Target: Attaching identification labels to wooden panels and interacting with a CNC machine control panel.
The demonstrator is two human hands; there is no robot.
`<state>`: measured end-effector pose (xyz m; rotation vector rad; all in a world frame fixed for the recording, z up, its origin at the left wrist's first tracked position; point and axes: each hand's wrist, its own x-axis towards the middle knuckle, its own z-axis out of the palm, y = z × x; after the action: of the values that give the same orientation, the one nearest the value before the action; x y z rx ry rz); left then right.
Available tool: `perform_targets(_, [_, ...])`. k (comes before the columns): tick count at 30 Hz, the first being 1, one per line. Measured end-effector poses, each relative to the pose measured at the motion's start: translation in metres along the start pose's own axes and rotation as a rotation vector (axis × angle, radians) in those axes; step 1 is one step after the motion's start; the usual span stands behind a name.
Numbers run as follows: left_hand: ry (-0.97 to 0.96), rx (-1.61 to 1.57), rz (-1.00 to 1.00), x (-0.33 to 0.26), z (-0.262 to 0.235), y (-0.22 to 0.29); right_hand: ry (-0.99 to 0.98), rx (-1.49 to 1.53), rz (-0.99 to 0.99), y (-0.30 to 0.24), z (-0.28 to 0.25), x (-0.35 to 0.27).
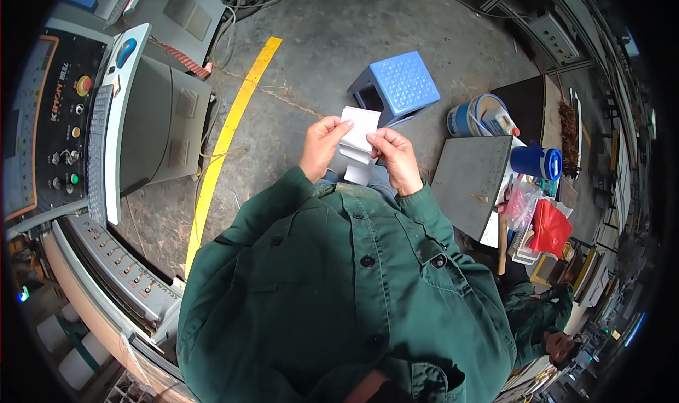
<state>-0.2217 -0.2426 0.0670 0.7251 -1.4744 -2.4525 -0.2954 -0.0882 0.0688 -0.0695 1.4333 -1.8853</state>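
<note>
Both hands are held out before my green jacket, pinching a folded strip of white paper (359,125) between them. My left hand (325,147) grips its left edge with thumb and fingers. On the right edge, my right hand (397,158) has it between thumb and fingertips. Below the upper panel, more white folds of the strip hang toward my lap. I cannot make out anything on the paper's surface.
A blue plastic stool (404,83) stands ahead. At right are a grey cabinet (467,183), a blue lidded container (535,162), a red bag (551,227) and a hammer (502,244). A machine control panel (67,120) is at left, beyond a yellow floor line (228,137). Another person (534,311) is at lower right.
</note>
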Motion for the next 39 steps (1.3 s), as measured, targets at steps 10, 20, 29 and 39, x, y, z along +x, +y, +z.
perform_targets(10, [-0.087,0.0,-0.043,-0.005,-0.01,-0.011,-0.012,0.024,-0.014,0.007,-0.005,0.002])
perform_targets(20, [-0.335,0.066,-0.324,0.003,-0.035,-0.013,0.132,0.516,-0.09,-0.03,-0.058,0.075])
perform_targets(29, [-0.347,-0.012,-0.143,0.032,-0.015,-0.029,0.202,0.401,0.327,0.038,-0.166,0.125])
perform_targets(39, [0.122,-0.306,0.094,0.038,-0.072,0.04,-0.056,-0.132,0.393,0.0,-0.002,0.311])
